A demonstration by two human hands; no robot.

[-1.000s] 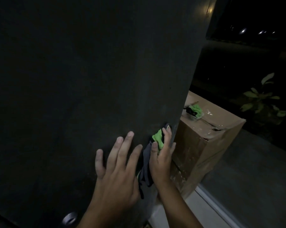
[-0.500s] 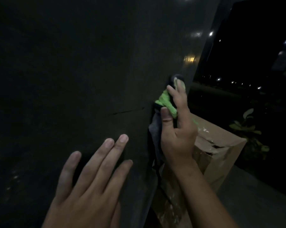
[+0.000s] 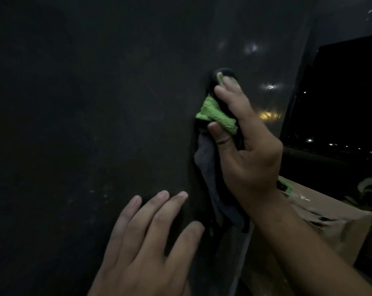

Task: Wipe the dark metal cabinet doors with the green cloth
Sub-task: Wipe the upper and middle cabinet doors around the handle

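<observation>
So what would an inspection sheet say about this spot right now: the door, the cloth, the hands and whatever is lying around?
Surface: cabinet door, dark, with faint smudges and light reflections.
Job's things: green cloth, bunched against the door near its right edge, a grey part hanging down.
Clutter: cardboard box beside the cabinet, with a small green item on top.
Hands: right hand grips the cloth; left hand flat, fingers straight, apparently resting on the door.
Cables: nothing seen.
Surroundings: very dim; dark window with distant lights, plant leaves at far right.
</observation>
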